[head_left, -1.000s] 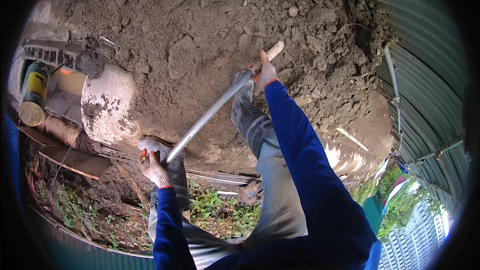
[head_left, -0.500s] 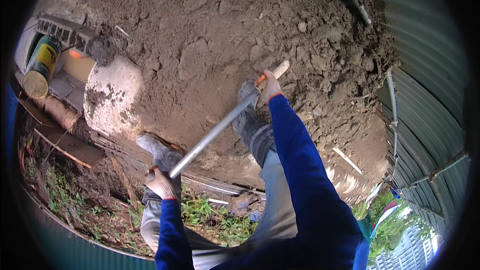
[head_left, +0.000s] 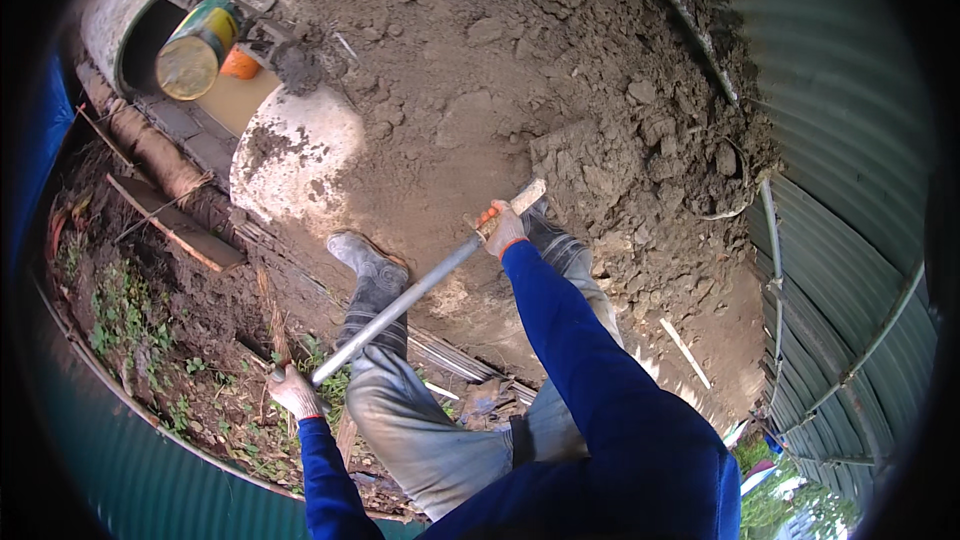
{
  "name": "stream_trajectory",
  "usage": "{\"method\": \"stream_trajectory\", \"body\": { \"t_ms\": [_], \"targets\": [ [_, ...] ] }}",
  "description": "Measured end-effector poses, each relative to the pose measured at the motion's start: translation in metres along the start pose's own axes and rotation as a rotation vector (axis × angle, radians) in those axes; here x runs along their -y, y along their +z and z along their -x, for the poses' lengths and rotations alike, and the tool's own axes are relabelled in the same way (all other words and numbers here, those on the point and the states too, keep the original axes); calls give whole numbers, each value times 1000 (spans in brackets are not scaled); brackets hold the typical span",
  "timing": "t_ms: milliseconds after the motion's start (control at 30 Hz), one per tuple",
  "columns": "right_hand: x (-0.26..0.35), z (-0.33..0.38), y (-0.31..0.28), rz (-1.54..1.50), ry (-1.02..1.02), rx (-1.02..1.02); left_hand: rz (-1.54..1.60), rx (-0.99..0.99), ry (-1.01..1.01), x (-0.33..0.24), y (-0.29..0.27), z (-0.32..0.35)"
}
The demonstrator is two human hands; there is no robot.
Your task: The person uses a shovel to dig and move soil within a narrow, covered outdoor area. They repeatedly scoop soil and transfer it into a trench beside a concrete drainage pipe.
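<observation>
Green corrugated sheeting (head_left: pixel 120 470) is curving along the lower left edge, with weeds (head_left: pixel 130 320) growing just inside it and a plank (head_left: pixel 175 225) lying on the dark soil above them. Further up, a can (head_left: pixel 197 48) with a green and yellow side is lying tilted in a round opening, beside a pale concrete dome (head_left: pixel 300 160). The left hand (head_left: pixel 295 392), gloved, is closing tightly around the low end of a long metal pole (head_left: pixel 400 305), near the weeds. The pole is slanting up to the right, crossing in front of the left boot (head_left: pixel 372 275) and the grey trouser leg. The right hand (head_left: pixel 503 228), in an orange-tipped glove, is gripping the pole firmly just below its pale top end, which is pointing at the earth mound (head_left: pixel 560 70). The blue right sleeve is running down from it toward the lower edge. A pale stick (head_left: pixel 685 352) is lying on the dirt to the right, and a green corrugated wall (head_left: pixel 850 190) is bending along the right side.
</observation>
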State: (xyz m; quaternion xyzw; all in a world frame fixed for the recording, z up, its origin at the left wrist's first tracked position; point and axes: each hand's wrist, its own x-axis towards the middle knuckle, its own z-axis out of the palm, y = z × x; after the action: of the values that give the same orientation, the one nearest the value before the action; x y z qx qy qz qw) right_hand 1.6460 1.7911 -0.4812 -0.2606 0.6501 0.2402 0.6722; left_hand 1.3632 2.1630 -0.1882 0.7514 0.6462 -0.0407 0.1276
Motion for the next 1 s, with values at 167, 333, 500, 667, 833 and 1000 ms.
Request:
{"method": "stream_trajectory", "body": {
  "t_ms": [167, 333, 500, 667, 833, 1000],
  "targets": [
    [-46, 69, 21, 112, -25, -2, 201, 50, -159, 60, -66, -10],
    [-102, 136, 54, 112, -31, 80, 265, -34, -53, 105, -126, -49],
    [-162, 221, 73, 213, -105, 117, 298, -12, -39, 150, -208, -89],
    [-228, 304, 70, 398, -83, 184, 109, -115, 2, 221, -298, -67],
    [-282, 353, 33, 506, -3, 113, 225, -190, -169, 288, -374, -4],
    [-317, 360, -13, 592, 38, 149, -82, -114, -399, 355, -408, 80]
  ]
}}
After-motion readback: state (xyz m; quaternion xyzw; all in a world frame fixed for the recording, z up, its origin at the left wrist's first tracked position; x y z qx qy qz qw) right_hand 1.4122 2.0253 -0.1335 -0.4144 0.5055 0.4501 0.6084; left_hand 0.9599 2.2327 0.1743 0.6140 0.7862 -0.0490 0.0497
